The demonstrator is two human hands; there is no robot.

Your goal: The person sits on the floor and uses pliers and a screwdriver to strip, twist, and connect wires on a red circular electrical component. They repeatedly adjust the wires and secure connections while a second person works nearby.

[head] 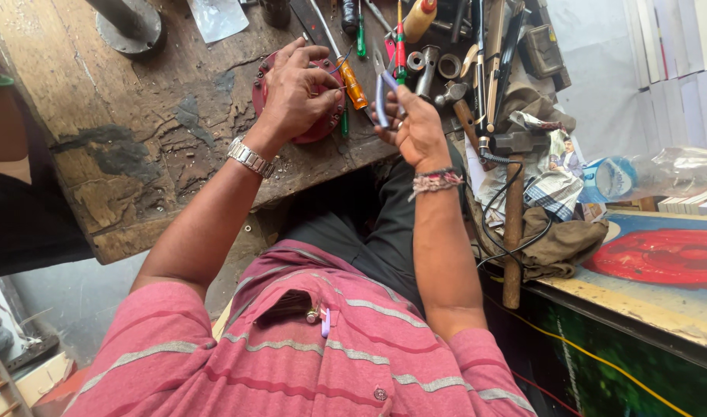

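My left hand (295, 96) presses flat, fingers spread, on the round dark-red metal disc (323, 127) near the front edge of the worn wooden workbench (137, 139). My right hand (415, 127) closes around the blue-handled pliers (384, 93). If the disc turns under my palm, the pliers may slip and nip my fingers.

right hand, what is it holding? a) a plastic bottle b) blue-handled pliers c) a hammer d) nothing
b: the right hand grips blue-handled pliers raised above the workbench, while the hammer lies untouched to its side.
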